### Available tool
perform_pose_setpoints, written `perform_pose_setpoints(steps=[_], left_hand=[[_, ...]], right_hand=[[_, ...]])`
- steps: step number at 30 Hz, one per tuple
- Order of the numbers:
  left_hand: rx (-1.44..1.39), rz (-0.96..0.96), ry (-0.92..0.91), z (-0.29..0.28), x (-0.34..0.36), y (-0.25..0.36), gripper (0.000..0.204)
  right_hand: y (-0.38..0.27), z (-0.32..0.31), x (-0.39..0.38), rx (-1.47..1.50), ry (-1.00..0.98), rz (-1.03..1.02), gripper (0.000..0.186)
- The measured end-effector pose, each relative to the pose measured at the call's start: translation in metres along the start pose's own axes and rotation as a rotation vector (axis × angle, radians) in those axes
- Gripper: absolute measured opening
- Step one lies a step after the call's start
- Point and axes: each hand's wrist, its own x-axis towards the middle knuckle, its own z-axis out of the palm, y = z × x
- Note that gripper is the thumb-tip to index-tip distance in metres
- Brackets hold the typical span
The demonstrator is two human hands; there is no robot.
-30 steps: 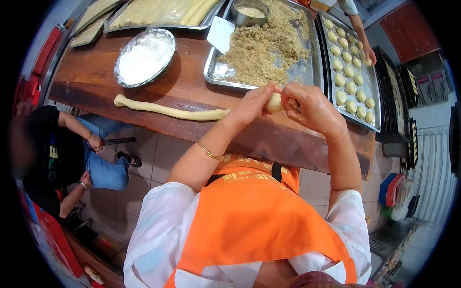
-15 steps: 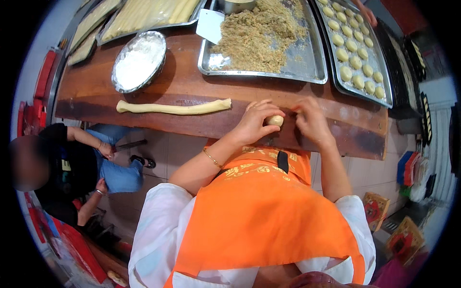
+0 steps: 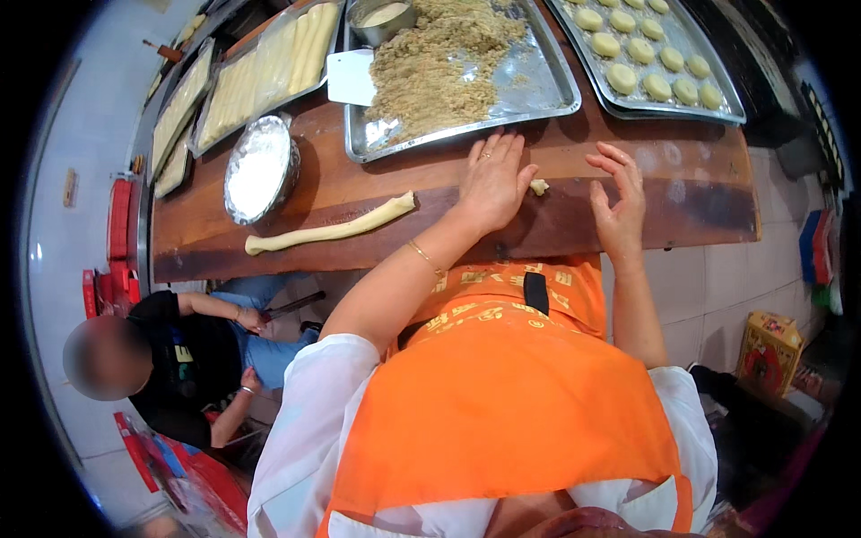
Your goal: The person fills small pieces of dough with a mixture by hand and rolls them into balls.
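My left hand (image 3: 493, 184) lies palm down on the wooden table, its fingers stretched out toward the metal tray (image 3: 448, 133) of crumbly brown filling (image 3: 444, 76). What may be under the palm is hidden. Just right of my left thumb sits a small torn piece of pale dough (image 3: 539, 186). My right hand (image 3: 619, 193) hovers beyond it, fingers apart and loosely bent, holding nothing. A long dough rope (image 3: 332, 222) rests on the wood to the left of my hands.
A bowl of white flour (image 3: 258, 175) stands on the table (image 3: 682, 193). Farther back are a white scraper (image 3: 352, 79), a metal bowl (image 3: 381, 22), a tray of dough ropes (image 3: 269, 72) and a tray of round dough pieces (image 3: 650, 54). A person (image 3: 193, 359) sits at the left.
The dough ball between my hands is out of sight, and a small dough piece shows instead. My left hand has flattened out, and my right hand has opened. The view has shifted.
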Motion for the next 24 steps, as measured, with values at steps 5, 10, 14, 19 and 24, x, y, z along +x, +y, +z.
perform_pose_setpoints(steps=[5, 10, 14, 19, 24], left_hand=[[0.074, 0.003, -0.087, 0.002, -0.001, -0.006, 0.052], [0.123, 0.001, -0.137, 0.003, -0.001, -0.006, 0.053], [0.139, 0.015, -0.119, 0.004, -0.002, -0.006, 0.054], [0.015, -0.037, -0.119, 0.007, -0.003, -0.010, 0.054], [-0.408, -0.044, -0.056, -0.004, -0.024, -0.035, 0.058]], right_hand=[[0.009, -0.005, -0.005, 0.017, 0.027, 0.031, 0.031], [0.013, -0.006, -0.003, 0.038, 0.045, 0.038, 0.030], [0.015, -0.006, 0.000, 0.034, 0.044, 0.032, 0.029], [0.008, -0.006, 0.000, 0.031, 0.030, 0.018, 0.026], [0.002, -0.011, -0.003, 0.002, 0.019, 0.001, 0.023]])
